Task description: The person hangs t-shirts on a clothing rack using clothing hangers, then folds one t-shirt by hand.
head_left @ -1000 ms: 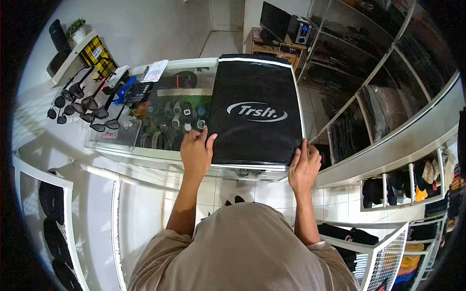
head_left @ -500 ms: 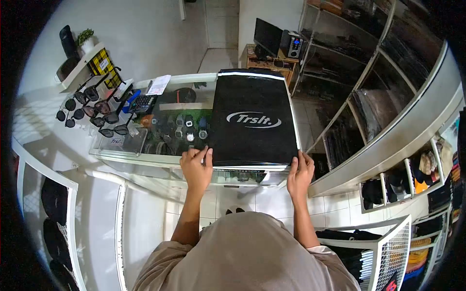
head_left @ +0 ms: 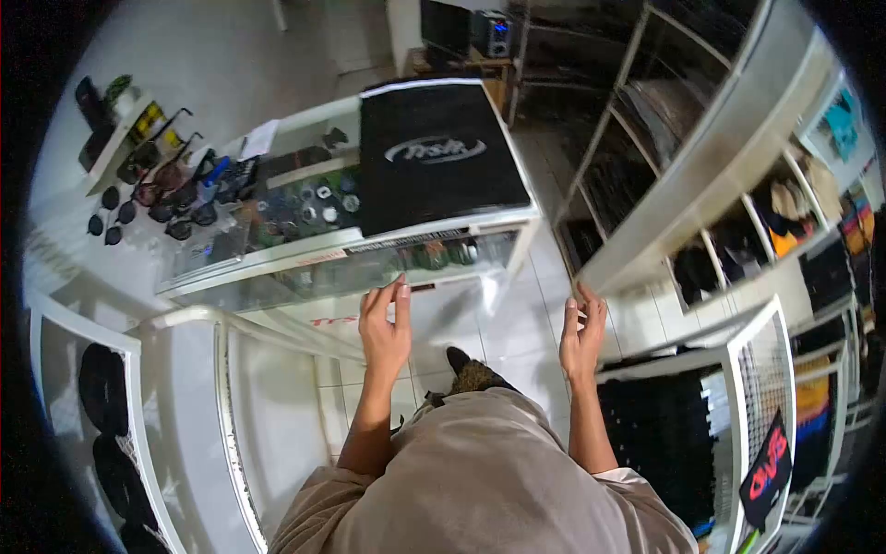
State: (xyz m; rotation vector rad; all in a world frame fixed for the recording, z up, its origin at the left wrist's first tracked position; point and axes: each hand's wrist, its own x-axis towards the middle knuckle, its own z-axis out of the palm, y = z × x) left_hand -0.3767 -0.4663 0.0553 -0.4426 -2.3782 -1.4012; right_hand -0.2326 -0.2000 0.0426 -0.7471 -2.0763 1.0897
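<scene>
A flat black bag (head_left: pixel 434 189) with white lettering lies on the right part of the glass display counter (head_left: pixel 323 258). My left hand (head_left: pixel 386 328) hovers in front of the counter, apart from it, fingers slightly bent and holding nothing. Further right, my right hand (head_left: pixel 582 334) is raised past the counter's front corner, its fingers apart and empty. Left of the bag, several watches (head_left: pixel 323 203) show through the glass. Sunglasses (head_left: pixel 166 194) stand in a cluster at the counter's left end, near a calculator (head_left: pixel 238 177).
Tall shelves (head_left: pixel 637 111) rise on the right, with cubbies (head_left: pixel 738 245) holding folded goods below. A white rack (head_left: pixel 734 406) of dark clothes stands near my right side. On the left are a white rail (head_left: pixel 221 397) and black caps (head_left: pixel 103 388). A monitor (head_left: pixel 446 28) stands behind the counter.
Both hands have let go of the bag's front corners and drawn back from the counter. The bag stays on the glass. My view has shifted, and a foot now shows stepping at the counter's front.
</scene>
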